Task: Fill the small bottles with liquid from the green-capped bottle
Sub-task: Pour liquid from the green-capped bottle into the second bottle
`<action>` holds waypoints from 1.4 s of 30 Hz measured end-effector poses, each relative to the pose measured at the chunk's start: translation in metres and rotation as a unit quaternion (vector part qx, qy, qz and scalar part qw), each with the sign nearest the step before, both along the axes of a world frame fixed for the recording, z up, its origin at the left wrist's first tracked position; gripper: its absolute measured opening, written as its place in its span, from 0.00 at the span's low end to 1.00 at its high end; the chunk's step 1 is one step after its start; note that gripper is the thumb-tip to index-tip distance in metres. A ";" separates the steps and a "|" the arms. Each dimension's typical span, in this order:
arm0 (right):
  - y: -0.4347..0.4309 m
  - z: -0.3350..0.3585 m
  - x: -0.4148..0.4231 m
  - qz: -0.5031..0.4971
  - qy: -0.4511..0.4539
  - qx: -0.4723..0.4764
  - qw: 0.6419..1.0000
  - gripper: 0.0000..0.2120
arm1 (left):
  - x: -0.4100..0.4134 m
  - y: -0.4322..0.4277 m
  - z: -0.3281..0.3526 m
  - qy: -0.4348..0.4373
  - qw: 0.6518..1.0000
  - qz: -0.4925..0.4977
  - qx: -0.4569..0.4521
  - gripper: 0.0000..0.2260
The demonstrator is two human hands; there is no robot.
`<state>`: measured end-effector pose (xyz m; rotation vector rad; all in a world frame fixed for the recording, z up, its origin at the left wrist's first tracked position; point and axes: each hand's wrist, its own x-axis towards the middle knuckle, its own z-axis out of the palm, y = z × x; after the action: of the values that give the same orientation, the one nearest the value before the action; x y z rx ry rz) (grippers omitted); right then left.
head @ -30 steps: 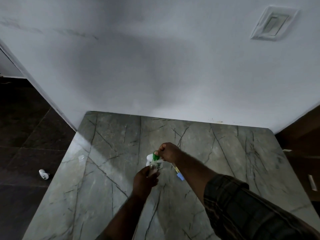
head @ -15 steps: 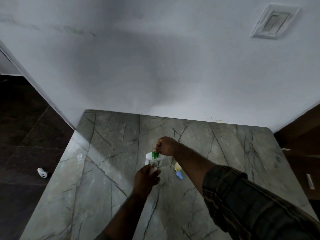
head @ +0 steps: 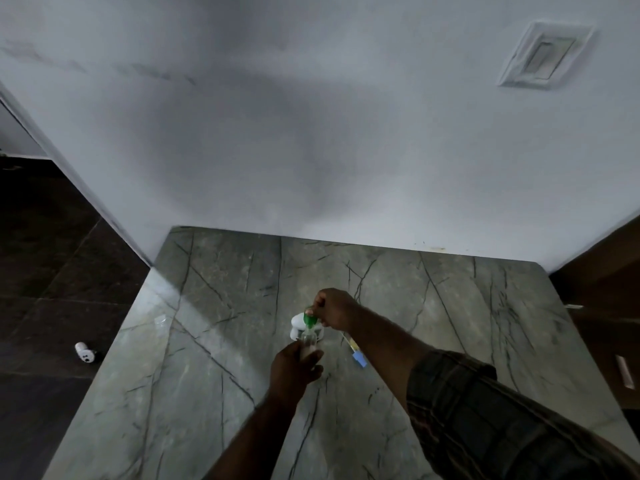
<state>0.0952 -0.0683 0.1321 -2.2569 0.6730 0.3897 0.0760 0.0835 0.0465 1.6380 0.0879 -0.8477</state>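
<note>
My left hand (head: 294,368) is wrapped around a small clear bottle (head: 308,342) and holds it upright just above the marble table (head: 207,393). My right hand (head: 334,308) is a closed fist pinching the green-capped bottle (head: 309,318). Its green tip points down onto the small bottle's mouth, and most of its body is hidden by my fingers. A white object (head: 297,323) sits on the table directly behind the two, partly hidden.
A thin stick with a blue end and a yellow part (head: 356,353) lies right of my hands. A small clear item (head: 161,320) rests near the table's left edge. A white object (head: 85,353) lies on the dark floor. The wall (head: 311,150) closes off the back.
The small bottle has come from a slight tilt to upright under the green tip. Both hands stay in nearly the same place.
</note>
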 end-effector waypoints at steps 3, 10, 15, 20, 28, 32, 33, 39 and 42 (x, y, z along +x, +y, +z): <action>-0.001 0.005 0.005 0.011 0.007 0.001 1.000 0.14 | 0.000 -0.002 0.004 0.000 1.000 -0.007 0.008 0.15; 0.000 0.000 -0.001 0.010 0.003 -0.003 1.000 0.13 | 0.002 -0.002 0.002 0.068 0.998 0.013 -0.009 0.14; -0.002 0.003 0.003 0.001 -0.008 0.006 1.000 0.15 | 0.005 -0.005 0.001 0.061 0.998 0.020 -0.018 0.16; 0.000 -0.001 -0.002 -0.004 -0.011 0.010 1.000 0.14 | 0.004 -0.002 -0.001 0.016 1.000 -0.012 0.016 0.16; -0.002 -0.005 -0.003 -0.008 -0.019 0.020 1.000 0.14 | 0.005 -0.004 -0.003 0.039 0.999 -0.008 0.021 0.17; -0.003 -0.002 0.000 0.005 -0.013 0.011 1.000 0.14 | 0.003 -0.004 -0.011 0.073 0.997 0.014 -0.027 0.16; -0.004 0.000 0.001 0.007 -0.016 0.011 1.000 0.14 | 0.005 -0.005 -0.012 0.084 0.995 0.029 -0.041 0.14; -0.002 -0.007 -0.005 0.013 -0.018 0.003 1.000 0.14 | 0.003 -0.004 -0.019 0.101 0.993 0.048 -0.048 0.09; -0.003 -0.002 -0.001 0.022 -0.013 -0.003 1.000 0.15 | 0.003 -0.005 -0.017 0.100 0.991 0.060 -0.063 0.11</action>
<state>0.0944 -0.0712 0.1304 -2.2809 0.6130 0.3787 0.0787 0.0787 0.0300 1.4111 0.2661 -0.9044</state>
